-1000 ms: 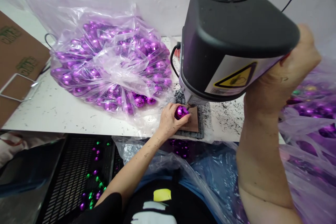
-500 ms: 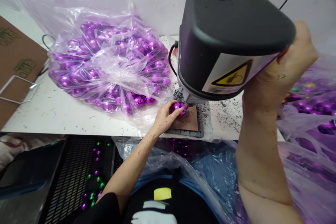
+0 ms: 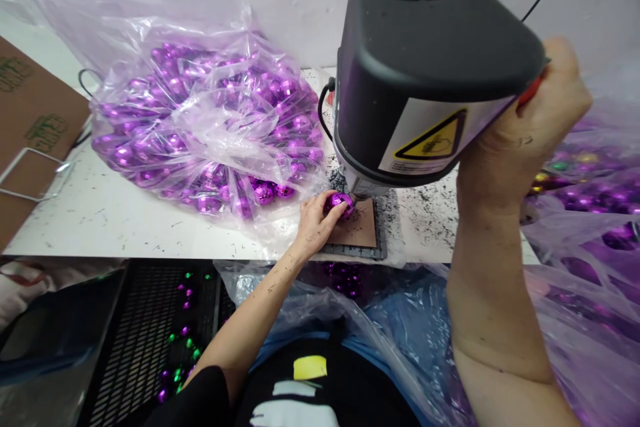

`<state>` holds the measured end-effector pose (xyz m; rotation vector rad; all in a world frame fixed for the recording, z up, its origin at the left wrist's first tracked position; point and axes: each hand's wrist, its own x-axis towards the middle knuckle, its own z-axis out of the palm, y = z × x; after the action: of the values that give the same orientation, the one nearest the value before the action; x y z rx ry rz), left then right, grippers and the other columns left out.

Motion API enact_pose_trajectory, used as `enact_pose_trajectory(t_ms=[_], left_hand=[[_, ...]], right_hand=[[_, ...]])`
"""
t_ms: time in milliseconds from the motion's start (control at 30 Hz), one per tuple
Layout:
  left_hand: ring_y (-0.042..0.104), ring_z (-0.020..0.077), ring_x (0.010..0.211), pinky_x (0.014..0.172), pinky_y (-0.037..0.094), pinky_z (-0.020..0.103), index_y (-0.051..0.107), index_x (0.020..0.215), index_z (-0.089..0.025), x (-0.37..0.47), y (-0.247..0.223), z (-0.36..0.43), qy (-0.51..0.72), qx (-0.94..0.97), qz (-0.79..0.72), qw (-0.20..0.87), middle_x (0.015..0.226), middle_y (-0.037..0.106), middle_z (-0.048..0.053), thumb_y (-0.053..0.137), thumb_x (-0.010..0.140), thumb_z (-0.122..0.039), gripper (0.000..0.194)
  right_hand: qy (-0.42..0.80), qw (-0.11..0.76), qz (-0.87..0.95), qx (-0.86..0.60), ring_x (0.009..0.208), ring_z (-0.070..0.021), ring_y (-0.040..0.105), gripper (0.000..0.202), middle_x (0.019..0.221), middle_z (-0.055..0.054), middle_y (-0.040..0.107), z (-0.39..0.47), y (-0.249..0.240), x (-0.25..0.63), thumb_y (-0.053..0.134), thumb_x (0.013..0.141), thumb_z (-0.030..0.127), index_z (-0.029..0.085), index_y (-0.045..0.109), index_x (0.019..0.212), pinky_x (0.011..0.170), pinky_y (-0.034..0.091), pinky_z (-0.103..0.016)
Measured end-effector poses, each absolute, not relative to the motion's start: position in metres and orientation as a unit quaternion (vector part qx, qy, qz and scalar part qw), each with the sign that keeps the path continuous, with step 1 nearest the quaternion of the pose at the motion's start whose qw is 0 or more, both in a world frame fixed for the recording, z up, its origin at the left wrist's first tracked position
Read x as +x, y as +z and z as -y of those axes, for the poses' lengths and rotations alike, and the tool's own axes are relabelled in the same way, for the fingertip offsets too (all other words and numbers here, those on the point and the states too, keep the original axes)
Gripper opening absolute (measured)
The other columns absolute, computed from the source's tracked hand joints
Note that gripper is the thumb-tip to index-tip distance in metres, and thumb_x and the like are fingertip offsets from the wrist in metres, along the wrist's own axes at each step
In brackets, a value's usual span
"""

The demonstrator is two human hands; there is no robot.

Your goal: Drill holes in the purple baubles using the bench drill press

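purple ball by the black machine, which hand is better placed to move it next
The left hand, probably: it has the purple ball in its grasp. The right hand is up beside the black machine, farther from the ball.

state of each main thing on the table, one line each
Black boxy plastic machine: right hand at its side, grip hidden
Shiny purple faceted ball: held in left hand, at machine's lower end
Translucent plastic bag: filled with purple balls
Square brown pad: flat, flecked
White tabletop: littered with dark flecks
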<state>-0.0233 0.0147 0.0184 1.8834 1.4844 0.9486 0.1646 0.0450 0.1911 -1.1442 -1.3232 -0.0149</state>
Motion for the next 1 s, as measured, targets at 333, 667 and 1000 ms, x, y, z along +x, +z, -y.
enact_pose_trajectory(t_ms=[333,667,1000], left_hand=[[0.056,0.0249,0.115,0.101,0.036,0.04,0.053,0.132,-0.022,-0.016,0.013,0.001,0.321,0.81,-0.469,0.145,0.123,0.064,0.01,0.06,0.093,-0.044,0.045],[0.054,0.0259,0.106,0.095,0.036,0.04,0.057,0.122,-0.02,-0.012,0.017,0.0,0.325,0.806,-0.479,0.127,0.115,0.066,0.01,0.061,0.091,-0.047,0.041],[0.055,0.0238,0.111,0.115,0.026,0.048,0.048,0.123,-0.021,-0.011,0.016,-0.006,0.298,0.818,-0.451,0.196,0.115,0.063,0.007,0.057,0.094,-0.042,0.037]], right_hand=[[-0.017,0.655,0.564,-0.503,0.063,0.0021,0.03,0.056,0.064,0.006,0.032,-0.046,0.19,0.164,0.041,0.085,0.064,0.009,0.049,0.074,0.067,0.025,-0.02],[-0.027,0.651,0.563,-0.509,0.064,0.0019,0.033,0.056,0.064,0.006,0.033,-0.045,0.19,0.163,0.041,0.085,0.064,0.009,0.051,0.075,0.068,0.026,-0.021],[-0.025,0.675,0.555,-0.485,0.07,0.001,0.04,0.047,0.062,0.006,0.031,-0.048,0.187,0.166,0.049,0.086,0.054,0.009,0.049,0.072,0.07,0.029,-0.021]])
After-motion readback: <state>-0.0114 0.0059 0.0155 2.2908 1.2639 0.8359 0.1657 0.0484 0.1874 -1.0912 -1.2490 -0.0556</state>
